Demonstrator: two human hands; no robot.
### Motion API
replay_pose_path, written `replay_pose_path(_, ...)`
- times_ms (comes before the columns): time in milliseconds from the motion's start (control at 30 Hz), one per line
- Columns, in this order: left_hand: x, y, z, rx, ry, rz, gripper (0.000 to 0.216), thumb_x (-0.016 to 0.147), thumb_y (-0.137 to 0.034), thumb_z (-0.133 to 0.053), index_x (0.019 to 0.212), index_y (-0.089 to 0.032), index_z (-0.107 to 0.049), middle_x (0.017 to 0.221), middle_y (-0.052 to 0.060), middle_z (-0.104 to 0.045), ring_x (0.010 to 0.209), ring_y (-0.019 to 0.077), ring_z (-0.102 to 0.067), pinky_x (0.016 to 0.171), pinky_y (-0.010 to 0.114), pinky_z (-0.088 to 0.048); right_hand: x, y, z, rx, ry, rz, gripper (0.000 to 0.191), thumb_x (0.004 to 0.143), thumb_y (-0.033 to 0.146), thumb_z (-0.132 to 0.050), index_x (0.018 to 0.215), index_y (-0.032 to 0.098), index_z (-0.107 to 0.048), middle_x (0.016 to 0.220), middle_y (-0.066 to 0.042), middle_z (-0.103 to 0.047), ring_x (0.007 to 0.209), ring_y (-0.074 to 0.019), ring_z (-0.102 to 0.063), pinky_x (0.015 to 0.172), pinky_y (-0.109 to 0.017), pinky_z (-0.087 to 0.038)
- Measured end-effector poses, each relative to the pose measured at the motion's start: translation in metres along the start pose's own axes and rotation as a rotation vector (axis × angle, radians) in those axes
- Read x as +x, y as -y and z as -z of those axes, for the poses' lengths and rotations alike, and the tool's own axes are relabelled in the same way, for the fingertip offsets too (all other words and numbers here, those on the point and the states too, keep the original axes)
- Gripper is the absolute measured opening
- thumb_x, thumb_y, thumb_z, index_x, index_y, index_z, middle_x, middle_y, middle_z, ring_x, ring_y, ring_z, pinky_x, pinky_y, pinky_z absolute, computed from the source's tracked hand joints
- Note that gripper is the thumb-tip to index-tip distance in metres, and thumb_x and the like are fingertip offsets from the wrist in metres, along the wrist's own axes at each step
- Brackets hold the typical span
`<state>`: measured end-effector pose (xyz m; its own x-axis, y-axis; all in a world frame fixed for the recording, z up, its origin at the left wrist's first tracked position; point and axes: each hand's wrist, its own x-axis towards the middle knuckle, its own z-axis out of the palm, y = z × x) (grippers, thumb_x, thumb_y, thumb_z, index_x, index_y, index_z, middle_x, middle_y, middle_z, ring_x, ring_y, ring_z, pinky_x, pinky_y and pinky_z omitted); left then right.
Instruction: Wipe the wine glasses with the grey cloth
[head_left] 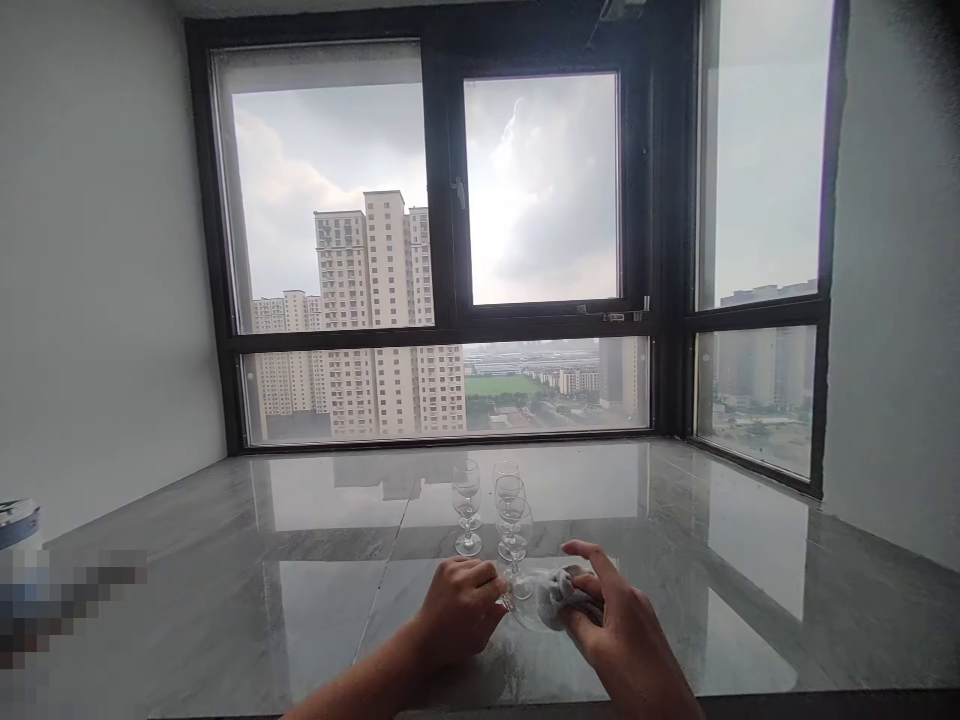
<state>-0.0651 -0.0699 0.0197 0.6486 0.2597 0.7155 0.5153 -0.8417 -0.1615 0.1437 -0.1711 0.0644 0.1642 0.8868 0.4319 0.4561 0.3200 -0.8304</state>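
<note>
My left hand [461, 608] is closed around the stem end of a clear stemmed glass [527, 612], which lies tilted on its side with its bowl toward the right. My right hand [619, 625] pinches a bunched grey cloth [559, 592] at the bowl's mouth; part of the cloth appears to be inside the glass. The right index finger is stretched out above the cloth. Just beyond my hands, several matching glasses stand upright in two rows, among them a front left glass [467, 492] and a front right glass [515, 524].
The glasses stand on a glossy grey marble-look sill [322, 600] with a front edge near me. A dark window frame [442, 335] rises behind it, with white walls on both sides. At the far left is a white and blue container [19, 530], partly cut off.
</note>
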Motion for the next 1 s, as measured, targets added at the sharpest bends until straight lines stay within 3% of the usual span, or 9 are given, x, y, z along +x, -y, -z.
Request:
replay_pose_path(133, 0.001, -0.001, 0.000, 0.030, 0.004, -0.042, 0.007, 0.088, -0.023, -0.056, 0.083, -0.021, -0.061, 0.070, 0.000, -0.062, 0.060, 0.0134, -0.056, 0.060, 0.029, -0.032, 0.001, -0.011, -0.001, -0.131, 0.026, 0.031, 0.057, 0.071, 0.025, -0.044, 0.126, 0.025, -0.054, 0.068, 0.004, -0.065, 0.066, -0.0193, -0.061, 0.064, -0.027, -0.041)
replay_pose_path(267, 0.002, 0.000, -0.002, 0.051, -0.002, -0.063, 0.005, 0.084, -0.019, -0.057, 0.081, -0.021, -0.060, 0.069, -0.001, -0.061, 0.061, 0.0143, -0.056, 0.061, 0.030, -0.033, 0.004, -0.017, -0.009, -0.218, 0.040, 0.001, 0.058, 0.068, 0.022, -0.045, 0.125, 0.027, -0.058, 0.078, 0.001, -0.069, 0.082, -0.0223, -0.065, 0.072, -0.029, -0.042)
replay_pose_path(433, 0.003, 0.003, -0.001, -0.041, -0.060, 0.041, 0.010, 0.086, -0.019, -0.052, 0.086, -0.022, -0.062, 0.075, 0.001, -0.064, 0.066, 0.0159, -0.057, 0.063, 0.030, -0.034, 0.003, -0.003, -0.015, 0.085, 0.008, -0.076, 0.050, 0.074, 0.034, -0.056, 0.124, 0.025, -0.056, 0.090, -0.003, -0.072, 0.084, -0.0222, -0.066, 0.075, -0.029, -0.046)
replay_pose_path(567, 0.002, 0.003, -0.002, -0.092, -0.073, 0.091, 0.010, 0.088, -0.022, -0.053, 0.086, -0.022, -0.063, 0.077, 0.002, -0.065, 0.068, 0.0167, -0.057, 0.066, 0.030, -0.037, 0.001, 0.006, -0.015, 0.381, -0.055, -0.128, 0.062, 0.069, 0.046, -0.070, 0.124, 0.021, -0.055, 0.080, -0.002, -0.070, 0.070, -0.0209, -0.064, 0.067, -0.029, -0.046)
replay_pose_path(733, 0.001, 0.004, -0.005, -0.122, -0.066, 0.115, 0.011, 0.089, -0.026, -0.055, 0.088, -0.023, -0.065, 0.078, 0.002, -0.066, 0.068, 0.0169, -0.057, 0.066, 0.029, -0.038, 0.002, 0.006, -0.015, 0.637, -0.137, -0.182, 0.073, 0.062, 0.051, -0.082, 0.122, 0.020, -0.054, 0.074, -0.002, -0.068, 0.068, -0.0218, -0.064, 0.064, -0.029, -0.046)
replay_pose_path(900, 0.001, 0.007, -0.002, -0.228, -0.098, 0.206, 0.014, 0.089, -0.023, -0.054, 0.083, -0.021, -0.066, 0.077, 0.003, -0.064, 0.068, 0.0157, -0.058, 0.065, 0.027, -0.041, 0.006, -0.006, 0.002, 0.801, -0.220, -0.268, 0.082, 0.057, 0.051, -0.088, 0.125, 0.021, -0.052, 0.086, -0.005, -0.071, 0.073, -0.0250, -0.067, 0.060, -0.030, -0.050)
replay_pose_path(1000, 0.000, 0.011, -0.001, -0.364, -0.142, 0.349, 0.015, 0.089, -0.025, -0.055, 0.085, -0.020, -0.068, 0.081, 0.004, -0.064, 0.069, 0.0142, -0.058, 0.063, 0.024, -0.041, 0.011, -0.021, 0.015, 0.693, -0.393, -0.317, 0.085, 0.053, 0.056, -0.088, 0.122, 0.020, -0.055, 0.086, -0.006, -0.072, 0.082, -0.0285, -0.068, 0.066, -0.032, -0.054)
